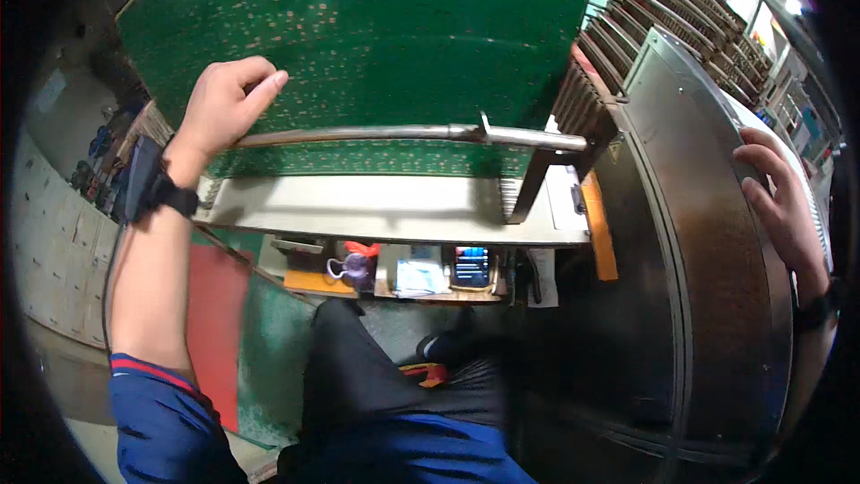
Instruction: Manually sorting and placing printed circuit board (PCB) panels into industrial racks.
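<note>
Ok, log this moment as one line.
left hand: near metal bar, contact unclear | right hand: at edge of metal casing | green board: beyond bar

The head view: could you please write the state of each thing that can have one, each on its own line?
Left hand: fingers curled; grip unclear
Right hand: fingers bent, at the metal housing's edge
Metal bar: lying crosswise, above the white ledge
Small screen: appears lit
Lamp: lit
Black strap: worn around the left wrist
</note>
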{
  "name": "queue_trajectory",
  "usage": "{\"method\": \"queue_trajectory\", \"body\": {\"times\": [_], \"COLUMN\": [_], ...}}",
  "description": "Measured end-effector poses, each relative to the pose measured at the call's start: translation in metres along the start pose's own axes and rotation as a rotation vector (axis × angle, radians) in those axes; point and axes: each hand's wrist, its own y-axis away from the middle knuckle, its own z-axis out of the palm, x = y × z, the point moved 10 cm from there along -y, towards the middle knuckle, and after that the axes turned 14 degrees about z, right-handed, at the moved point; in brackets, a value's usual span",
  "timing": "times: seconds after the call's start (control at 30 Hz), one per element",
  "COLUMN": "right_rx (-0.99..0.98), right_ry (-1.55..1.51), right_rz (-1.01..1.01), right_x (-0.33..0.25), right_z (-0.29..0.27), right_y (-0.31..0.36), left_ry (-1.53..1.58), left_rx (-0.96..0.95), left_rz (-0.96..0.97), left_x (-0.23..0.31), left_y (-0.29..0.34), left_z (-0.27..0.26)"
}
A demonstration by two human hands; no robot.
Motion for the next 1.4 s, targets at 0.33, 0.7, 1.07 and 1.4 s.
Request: {"method": "queue_trajectory", "body": {"times": [0.33, 0.7, 1.07, 1.4], "right_rx": [-0.041, 0.010, 0.066, 0.036], "right_ry": [0.197, 0.038, 0.167, 0.055], "right_rz": [0.053, 0.135, 0.171, 0.103], "right_x": [-0.008, 0.017, 0.018, 0.014], "right_z": [0.006, 0.007, 0.009, 0.010], "right_y": [0.005, -0.001, -0.003, -0.008], "left_ry": [0.333, -0.011, -0.055, 0.432], "left_rx": [-0.509, -0.675, -0.870, -0.303], "left_rz": [0.373, -0.310, -0.406, -0.864], "left_x": [0.149, 0.007, -0.045, -0.023], "left_y": [0.221, 0.313, 0.390, 0.416], "left_z": [0.249, 0.405, 0.497, 0.352]}}
